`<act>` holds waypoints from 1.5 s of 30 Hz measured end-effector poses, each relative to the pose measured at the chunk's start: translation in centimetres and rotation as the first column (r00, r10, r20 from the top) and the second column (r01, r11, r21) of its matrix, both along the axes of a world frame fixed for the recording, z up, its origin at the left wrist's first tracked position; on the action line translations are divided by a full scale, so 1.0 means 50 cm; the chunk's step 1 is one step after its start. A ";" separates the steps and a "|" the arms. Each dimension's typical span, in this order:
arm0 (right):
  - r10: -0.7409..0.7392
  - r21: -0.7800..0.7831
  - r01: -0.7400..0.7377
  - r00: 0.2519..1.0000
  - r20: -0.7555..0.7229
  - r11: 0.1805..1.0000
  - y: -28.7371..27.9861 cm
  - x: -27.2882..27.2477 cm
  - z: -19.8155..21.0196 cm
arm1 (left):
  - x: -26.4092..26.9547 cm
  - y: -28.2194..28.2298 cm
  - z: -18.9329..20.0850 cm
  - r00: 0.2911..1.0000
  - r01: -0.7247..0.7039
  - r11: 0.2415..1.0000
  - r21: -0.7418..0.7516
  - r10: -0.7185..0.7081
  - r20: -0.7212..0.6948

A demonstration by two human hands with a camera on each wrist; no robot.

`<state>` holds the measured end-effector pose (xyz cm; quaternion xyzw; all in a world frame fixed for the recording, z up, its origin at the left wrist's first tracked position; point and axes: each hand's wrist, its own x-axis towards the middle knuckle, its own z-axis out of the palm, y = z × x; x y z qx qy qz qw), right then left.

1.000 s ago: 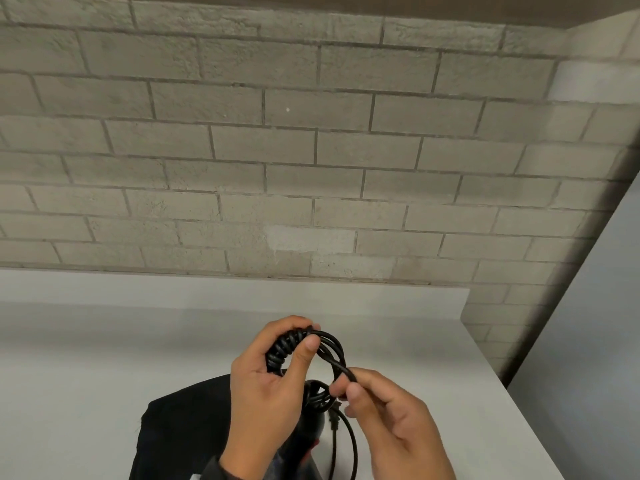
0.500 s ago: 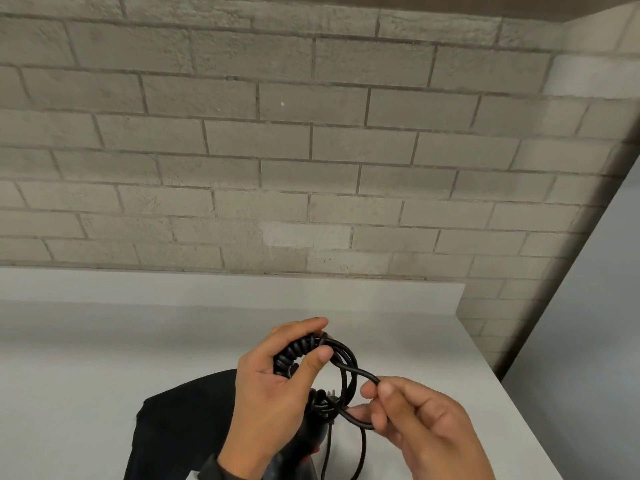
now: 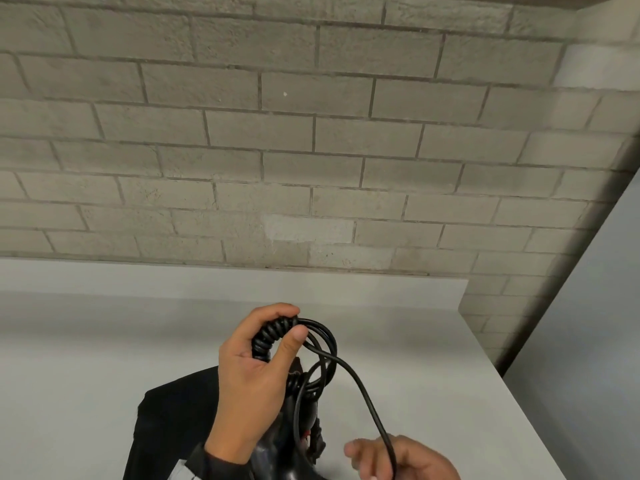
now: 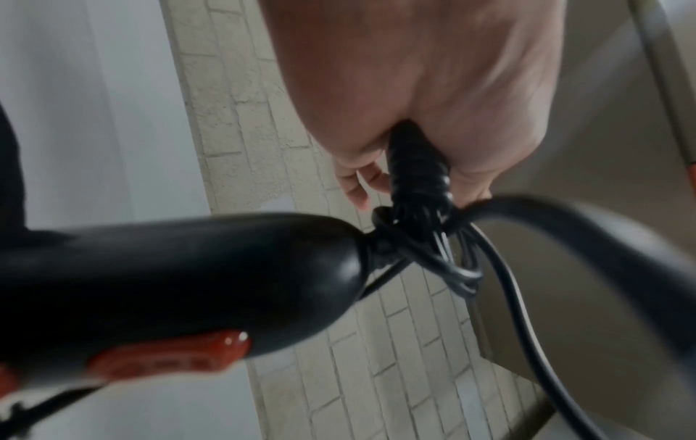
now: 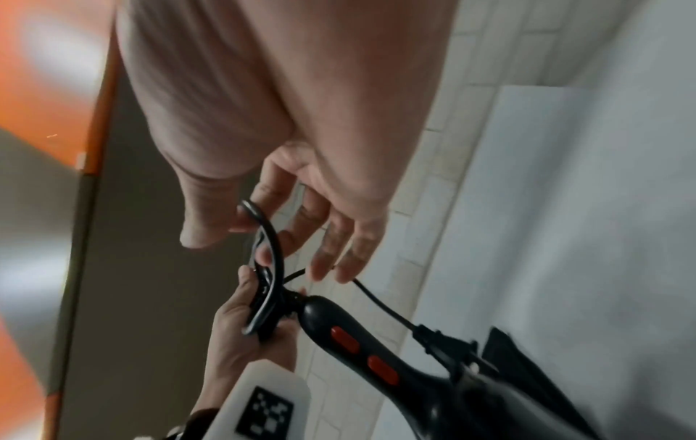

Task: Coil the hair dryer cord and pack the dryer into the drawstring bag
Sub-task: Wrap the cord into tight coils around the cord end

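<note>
My left hand (image 3: 291, 327) is raised over the table and grips the wound-up bundle of black cord (image 3: 268, 341), thumb pressed on it, with loose loops (image 3: 323, 362) hanging beside it. From the loops one strand (image 3: 360, 386) runs down right to my right hand (image 3: 391, 459), which pinches it between thumb and forefinger (image 5: 244, 220), the other fingers extended. The black hair dryer (image 3: 287, 452) hangs below the left hand; its handle with red switches (image 5: 346, 342) and the plug (image 5: 444, 342) show in the right wrist view. The black drawstring bag (image 3: 173, 417) lies flat beneath.
The white table (image 3: 86, 358) stretches left and far, ending at a grey brick wall (image 3: 311, 168). Its right edge (image 3: 512, 393) drops off beside a grey panel at the far right.
My right hand has drawn down and to the right, toward the frame's bottom edge, pulling a long strand out from the loops. The left hand keeps its grip on the bundle in about the same place.
</note>
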<state>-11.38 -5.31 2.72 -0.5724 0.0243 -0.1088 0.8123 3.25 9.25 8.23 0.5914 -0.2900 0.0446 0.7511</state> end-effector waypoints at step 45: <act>-0.459 -0.498 0.451 0.881 0.115 0.740 0.124 -0.001 0.046 | -0.020 -0.011 -0.009 0.998 -0.047 0.999 0.026 0.046 0.039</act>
